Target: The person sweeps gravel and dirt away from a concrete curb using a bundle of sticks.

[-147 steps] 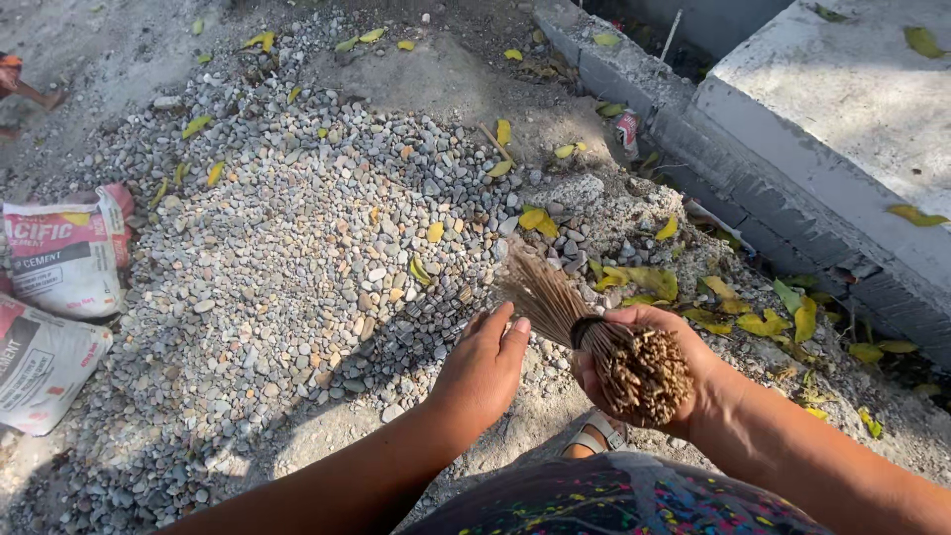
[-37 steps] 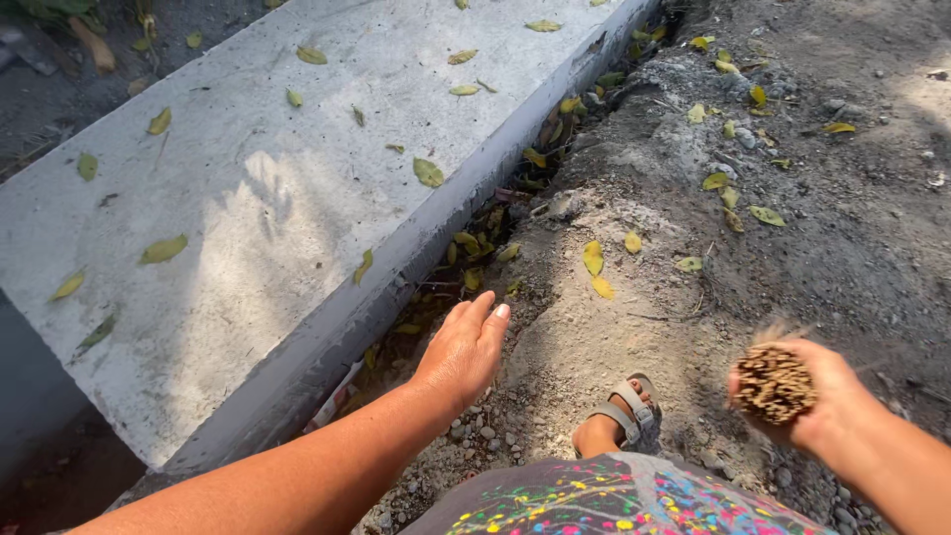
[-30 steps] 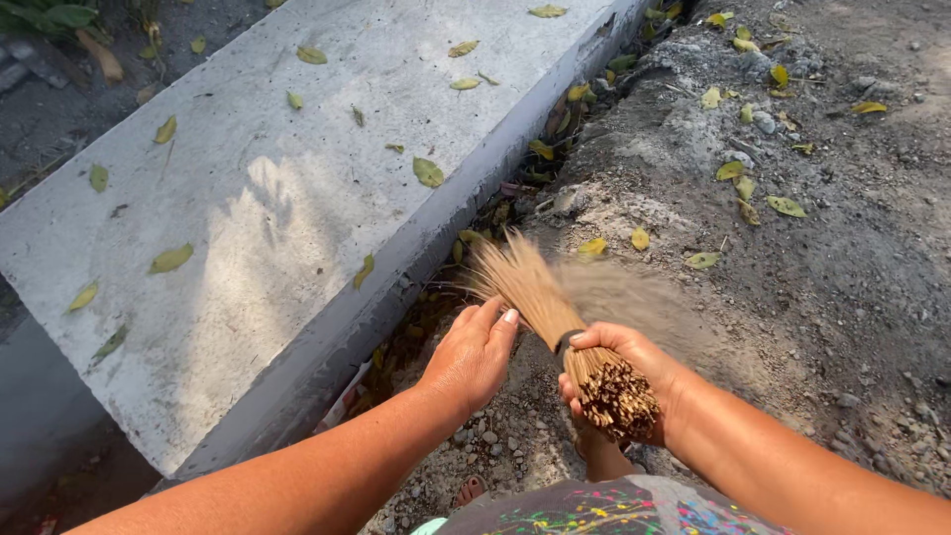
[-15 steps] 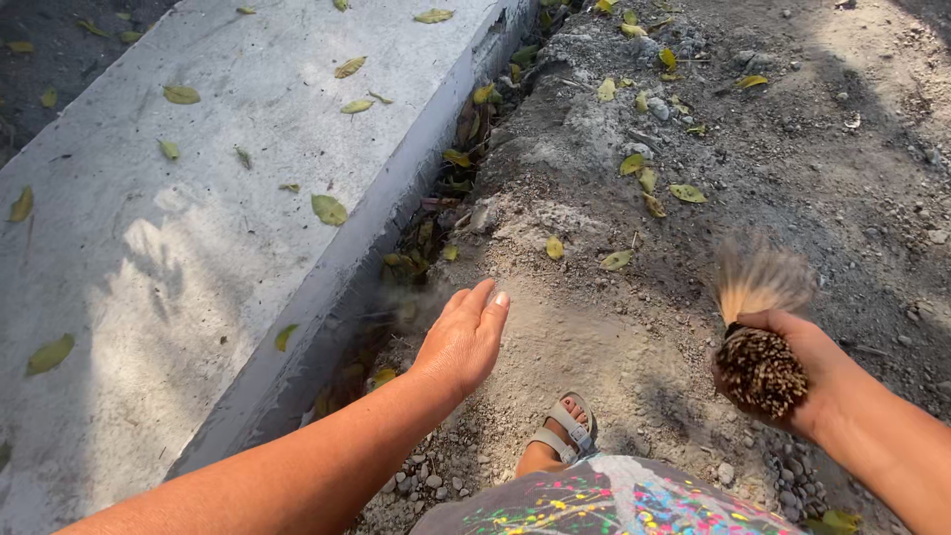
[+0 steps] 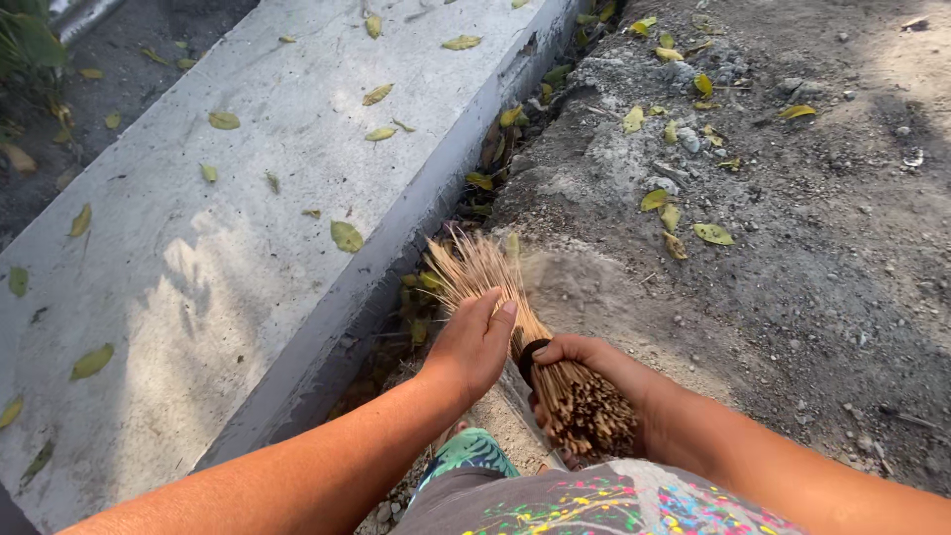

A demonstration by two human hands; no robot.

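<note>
Your right hand is wrapped tight around the bound end of a stick broom, fingers closed just behind the black band that ties the bundle, with the cut butt ends of the sticks showing below your palm. Your left hand is flat and loose, fingers straight and together, lying against the side of the broom's sticks without gripping them. The broom points away from you, its thin tan bristles fanning out toward the dark gap beside the concrete slab, their tips blurred. At the bottom edge you can see your paint-splashed clothing and a bit of green patterned cloth near small gravel.

Just past the bristles, a narrow gutter runs along the slab's edge, filled with yellow and brown leaves. To your left, the pale concrete slab stretches away with scattered fallen leaves on top. To your right lies grey dirt ground, with a few yellow leaves and small stones. Farther off, more leaves gather by a rough patch of rubble, and some green plants show at the far left corner.
</note>
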